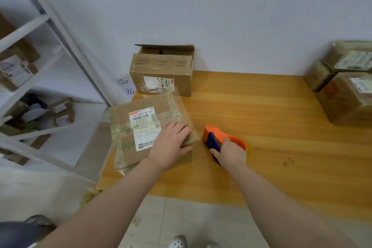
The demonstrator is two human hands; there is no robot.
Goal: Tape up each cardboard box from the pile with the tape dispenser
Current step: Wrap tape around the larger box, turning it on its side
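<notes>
Wooden tabletop (261,110) against a pale wall carried a flat cardboard box (141,137) at its left edge, flaps closed. Behind it stood a taller box (161,74), top flap raised, contents hidden. The left hand (171,145) pressed flat, fingers spread, on the flat box; the right hand (231,153) gripped the orange tape dispenser (219,139) just beside it.

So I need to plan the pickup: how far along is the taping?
Done, it seems: the taped boxes stacked at the table's right end. In hand: the left hand presses on the flat box while the right hand holds the dispenser just off its right edge, a clear strip running between. Left: the open box by the wall, its flap still up.
</notes>
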